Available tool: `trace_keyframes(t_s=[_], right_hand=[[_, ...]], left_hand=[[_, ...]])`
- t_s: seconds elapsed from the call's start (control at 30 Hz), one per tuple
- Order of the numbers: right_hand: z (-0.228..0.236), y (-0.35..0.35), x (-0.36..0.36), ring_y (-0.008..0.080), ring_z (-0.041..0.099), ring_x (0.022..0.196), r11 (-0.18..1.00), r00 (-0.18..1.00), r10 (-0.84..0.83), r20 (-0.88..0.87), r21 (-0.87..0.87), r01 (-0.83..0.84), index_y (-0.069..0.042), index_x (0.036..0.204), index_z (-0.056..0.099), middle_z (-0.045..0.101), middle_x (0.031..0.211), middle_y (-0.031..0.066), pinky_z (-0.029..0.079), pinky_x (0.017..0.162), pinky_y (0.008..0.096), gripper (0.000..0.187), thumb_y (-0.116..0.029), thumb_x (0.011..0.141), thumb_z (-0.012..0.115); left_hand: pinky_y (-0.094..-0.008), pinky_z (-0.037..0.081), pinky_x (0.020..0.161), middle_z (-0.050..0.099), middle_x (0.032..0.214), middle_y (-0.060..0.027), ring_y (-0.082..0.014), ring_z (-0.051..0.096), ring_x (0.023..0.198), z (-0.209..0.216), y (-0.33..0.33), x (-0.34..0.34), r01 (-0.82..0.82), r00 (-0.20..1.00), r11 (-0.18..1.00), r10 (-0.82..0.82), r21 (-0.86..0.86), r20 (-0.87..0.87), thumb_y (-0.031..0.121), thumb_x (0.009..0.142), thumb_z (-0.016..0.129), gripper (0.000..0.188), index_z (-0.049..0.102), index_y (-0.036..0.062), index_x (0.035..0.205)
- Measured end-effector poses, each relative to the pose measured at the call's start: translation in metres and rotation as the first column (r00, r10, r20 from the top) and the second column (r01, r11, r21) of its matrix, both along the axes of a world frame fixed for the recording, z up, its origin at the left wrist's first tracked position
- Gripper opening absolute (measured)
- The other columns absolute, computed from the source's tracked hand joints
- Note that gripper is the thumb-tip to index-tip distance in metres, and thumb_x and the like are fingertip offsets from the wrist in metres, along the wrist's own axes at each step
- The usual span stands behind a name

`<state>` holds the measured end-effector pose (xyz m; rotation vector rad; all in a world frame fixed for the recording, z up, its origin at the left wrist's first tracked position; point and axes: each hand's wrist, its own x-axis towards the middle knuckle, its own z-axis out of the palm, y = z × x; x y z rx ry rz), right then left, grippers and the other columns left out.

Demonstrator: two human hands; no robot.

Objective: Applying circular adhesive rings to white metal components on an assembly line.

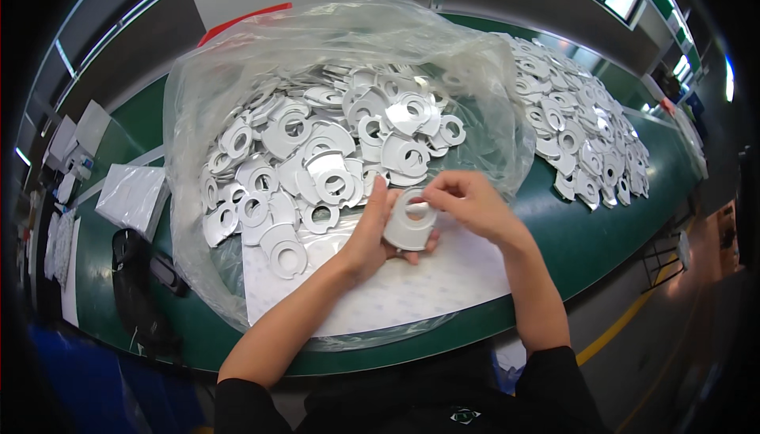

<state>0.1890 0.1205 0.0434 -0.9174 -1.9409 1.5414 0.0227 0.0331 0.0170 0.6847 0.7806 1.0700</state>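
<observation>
A flat silver-white metal plate with a round hole [408, 234] is held up in front of me. My left hand [372, 236] grips it from the left, its fingers curled behind the lower edge. At the plate's upper right, my right hand [472, 203] has thumb and forefinger pinched together at the rim near the hole. Whether those fingertips hold something small of their own cannot be made out. Just beyond my hands, a heap of similar holed metal plates [323, 161] lies in a large clear plastic bag [488, 78]. Beneath my hands is a white sheet [380, 299].
Another heap of such plates [582, 121] rests on the green table [546, 224] to the right. On the left are a plastic-wrapped white box [133, 196], a black pouch [136, 291] and a small dark device [168, 274]. A red strip [245, 22] shows behind the bag.
</observation>
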Motion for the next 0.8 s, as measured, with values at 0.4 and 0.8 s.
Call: trace_keyframes(t_s=[0.4, 0.8], right_hand=[[0.018, 0.038, 0.044, 0.0067, 0.054, 0.078, 0.766, 0.366, -0.616, -0.698, -0.421, 0.486, -0.005, 0.112, 0.057, 0.062, 0.099, 0.0008, 0.043, 0.065, 0.0198, 0.026, -0.019, 0.09, 0.061], [-0.013, -0.043, -0.025, 0.0288, 0.058, 0.08, 0.75, 0.948, 0.108, 0.301, 0.601, -0.276, -0.001, 0.087, 0.064, 0.06, 0.082, 0.0117, 0.047, 0.07, 0.0364, 0.022, -0.013, 0.071, 0.073]], left_hand=[[-0.0384, 0.043, 0.078, 0.059, 0.088, -0.0116, -0.0308, 0.053, 0.086, 0.054, -0.009, -0.06, 0.252, -0.133, 0.755, 0.647, 0.606, -0.751, 0.013, 0.071, 0.071, 0.022, 0.063, 0.0018, 0.088], [-0.0329, 0.041, 0.069, 0.056, 0.076, -0.0075, -0.0231, 0.053, 0.079, 0.019, -0.001, -0.056, 0.396, -0.551, 0.827, 0.562, 0.4, -0.617, 0.002, 0.064, 0.062, 0.004, 0.063, 0.0057, 0.064]])
